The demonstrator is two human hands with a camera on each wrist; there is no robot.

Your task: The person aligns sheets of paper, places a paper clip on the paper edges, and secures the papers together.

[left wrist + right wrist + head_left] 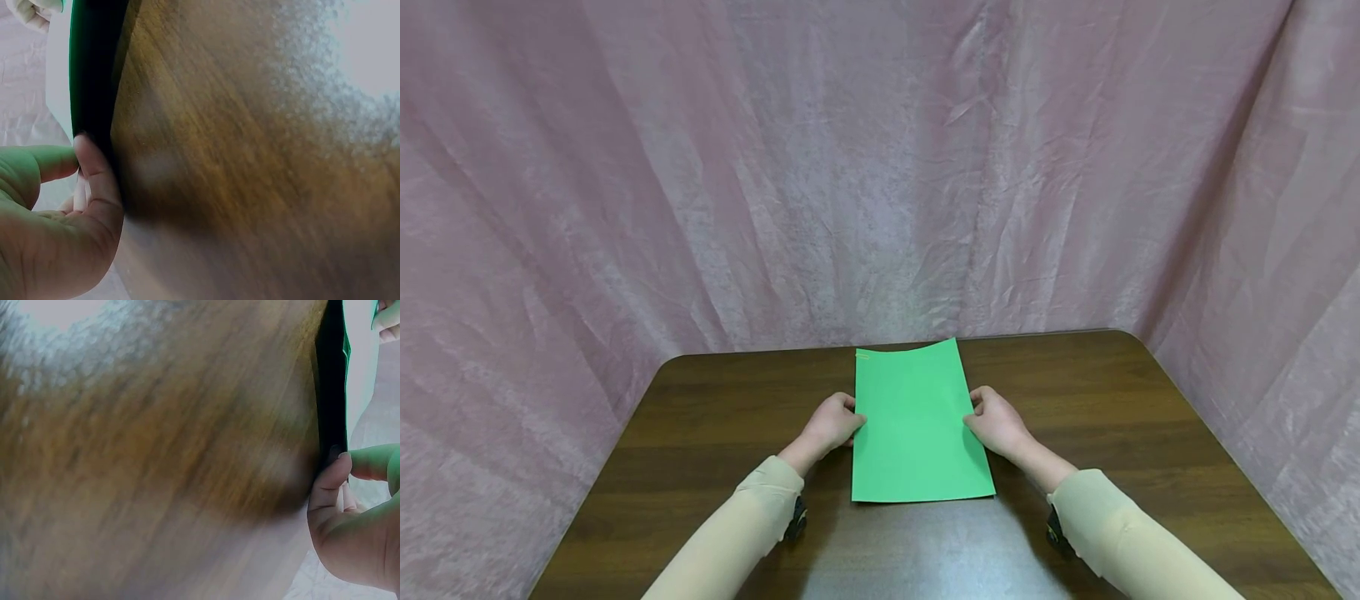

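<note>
Between the two hands a bright green sheet of paper is held just above the table, its top right corner bent up. A small yellow outline, which looks like a paper clip, sits at its top left corner. The left hand pinches the sheet's left edge, thumb on top and fingers beneath. On the right edge the right hand does the same. In the left wrist view, thumb and fingertips of the left hand meet at the paper's edge; the right hand appears likewise in the right wrist view.
The dark brown wooden table has rounded far corners and a glossy reflection near the front. Behind it and at the sides hangs a pink velvety curtain. Dark devices are strapped at both wrists, partly under the pale sleeves.
</note>
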